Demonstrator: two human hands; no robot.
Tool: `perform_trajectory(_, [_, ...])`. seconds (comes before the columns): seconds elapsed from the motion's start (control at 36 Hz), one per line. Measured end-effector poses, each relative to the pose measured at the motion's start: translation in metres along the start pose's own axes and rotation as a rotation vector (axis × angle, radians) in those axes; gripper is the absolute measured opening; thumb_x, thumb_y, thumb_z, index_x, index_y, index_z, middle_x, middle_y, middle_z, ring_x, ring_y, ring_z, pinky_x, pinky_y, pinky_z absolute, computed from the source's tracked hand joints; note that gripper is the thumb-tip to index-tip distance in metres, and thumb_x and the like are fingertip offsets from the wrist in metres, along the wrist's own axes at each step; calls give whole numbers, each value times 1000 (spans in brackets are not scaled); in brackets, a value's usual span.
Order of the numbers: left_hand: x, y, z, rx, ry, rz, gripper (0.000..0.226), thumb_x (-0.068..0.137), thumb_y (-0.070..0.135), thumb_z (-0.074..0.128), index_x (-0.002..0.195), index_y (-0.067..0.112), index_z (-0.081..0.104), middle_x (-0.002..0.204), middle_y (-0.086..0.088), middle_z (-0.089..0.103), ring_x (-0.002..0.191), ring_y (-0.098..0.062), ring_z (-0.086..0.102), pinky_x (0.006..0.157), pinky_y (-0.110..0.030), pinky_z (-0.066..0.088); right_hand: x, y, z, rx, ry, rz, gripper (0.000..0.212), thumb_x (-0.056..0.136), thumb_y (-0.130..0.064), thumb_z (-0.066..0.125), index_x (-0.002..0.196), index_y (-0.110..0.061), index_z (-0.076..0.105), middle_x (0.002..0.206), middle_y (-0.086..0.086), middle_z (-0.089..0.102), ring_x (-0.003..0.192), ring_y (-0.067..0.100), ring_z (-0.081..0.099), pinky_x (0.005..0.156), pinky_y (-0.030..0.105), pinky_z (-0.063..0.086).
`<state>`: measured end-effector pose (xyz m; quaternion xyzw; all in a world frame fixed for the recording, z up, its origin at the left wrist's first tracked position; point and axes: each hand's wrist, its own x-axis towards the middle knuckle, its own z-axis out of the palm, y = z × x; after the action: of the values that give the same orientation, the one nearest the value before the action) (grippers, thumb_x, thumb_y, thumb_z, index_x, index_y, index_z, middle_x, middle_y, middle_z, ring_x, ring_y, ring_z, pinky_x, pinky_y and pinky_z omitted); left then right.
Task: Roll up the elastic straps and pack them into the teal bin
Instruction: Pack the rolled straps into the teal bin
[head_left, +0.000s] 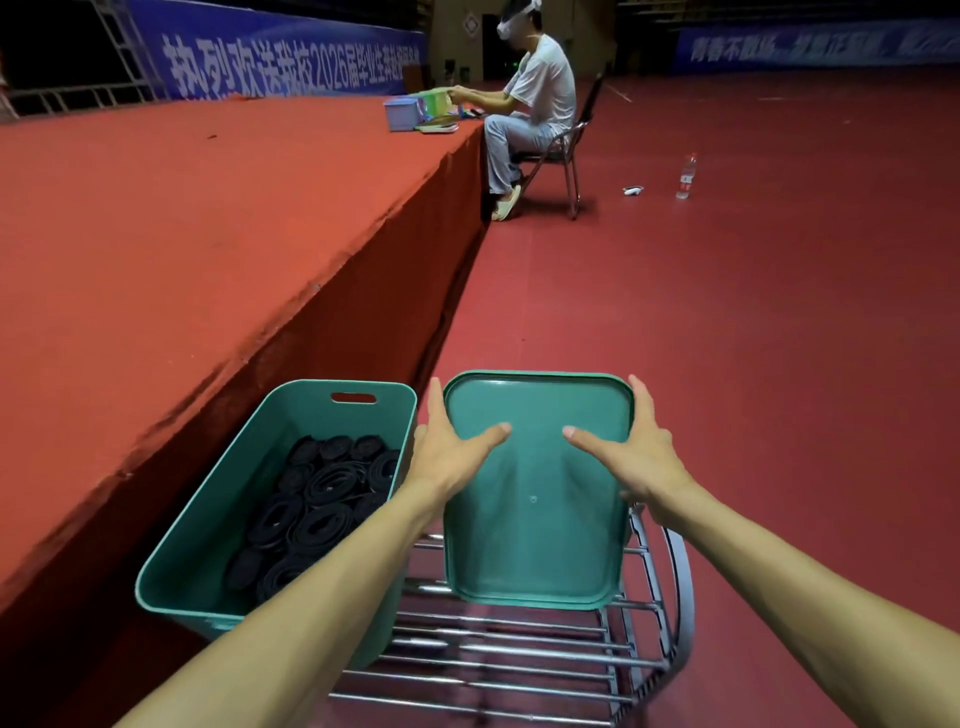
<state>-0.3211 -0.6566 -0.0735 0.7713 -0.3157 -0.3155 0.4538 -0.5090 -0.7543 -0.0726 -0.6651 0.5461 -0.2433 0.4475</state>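
1. Left hand (447, 452) and right hand (634, 457) are both clamped on the lid (535, 519). Each thumb lies flat on the face turned to the camera, and the fingers go behind the side edges.
2. The lid is held up and tilted above the wire rack (519, 654), just right of the teal bin (218, 499). The left hand sits between the lid and the bin's rim.
3. The straps (317, 499) are black coils lying side by side on the bin floor and covering most of it. No straps show outside the bin.
4. The bin is open and seems to sit on the left end of the rack, close against the side of the red platform (208, 234).
5. Judgement: packing looks finished, and fitting the lid is the step in hand.
6. Handling, lid: probably light, thin plastic, fairly stiff with some flex, and smooth. The side-edge hold suits it. Line the corners up over the rim, then press round the edge.
7. Handling, straps: soft and springy, so coils may unroll if the bin is jolted. The bin should be fairly light; take it by the handle slot (353, 398) or the rim.
8. Far off, a seated person (540, 93) works at the platform, and a bottle (687, 176) stands on the floor.
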Motion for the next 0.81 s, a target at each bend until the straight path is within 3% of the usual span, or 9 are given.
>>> perform_trajectory(0.11, [-1,8,-9,-127,10,66,121,46,73,75,148,51,15,142,2,51,126,-19,55,109,-44,43,-12,-20,-4,27,72,-60,91,62,-69,77,132,-54,21,131,18,42,108,31,50,96,51,50])
perform_trajectory(0.17, [-1,8,-13,-191,35,94,104,48,73,78,134,47,27,128,3,61,113,-19,63,103,-45,49,-19,-28,-6,22,93,-101,83,70,-63,76,131,-45,23,129,16,43,102,29,48,98,44,46])
perform_trajectory(0.25, [-10,17,-17,-217,62,87,84,56,77,74,115,38,28,113,-5,63,96,-22,66,86,-41,53,-31,-38,-8,7,106,-152,78,75,-61,74,130,-37,24,124,13,42,94,25,47,88,39,42])
perform_trajectory(0.31, [-16,21,-19,-229,70,90,68,76,66,69,111,26,27,99,-3,58,77,-15,57,66,-32,43,-38,-41,-7,-8,116,-174,73,78,-60,72,125,-32,25,120,11,41,86,20,49,79,35,40])
perform_trajectory(0.36, [-19,20,-22,-229,80,74,59,85,58,64,110,20,27,90,1,49,70,-12,46,61,-30,35,-42,-41,-4,-11,138,-208,67,78,-59,72,116,-27,27,117,9,45,94,22,51,72,34,40])
perform_trajectory(0.44, [-21,14,-28,-180,80,63,62,85,56,66,113,16,27,93,2,44,75,-9,44,67,-31,34,-47,-38,1,-12,165,-242,61,78,-59,71,106,-23,31,106,4,51,104,25,50,62,31,36])
perform_trajectory(0.56, [-26,3,-41,-130,98,57,68,79,52,75,116,16,31,102,-1,45,79,-9,44,68,-30,35,-55,-33,7,-15,181,-245,56,80,-59,70,101,-21,35,94,1,54,88,23,52,58,31,34])
perform_trajectory(0.67, [-33,-13,-55,-113,110,82,76,72,48,84,127,18,40,122,0,48,106,-16,50,88,-29,38,-66,-27,15,-4,183,-232,57,75,-55,76,97,-18,40,81,-2,51,71,19,46,56,33,31])
perform_trajectory(0.81, [-40,-28,-77,-85,92,120,99,56,45,93,141,16,50,136,8,52,123,-9,50,108,-28,39,-78,-20,25,-7,164,-234,60,62,-53,87,88,-18,45,86,-4,54,79,19,47,58,33,33])
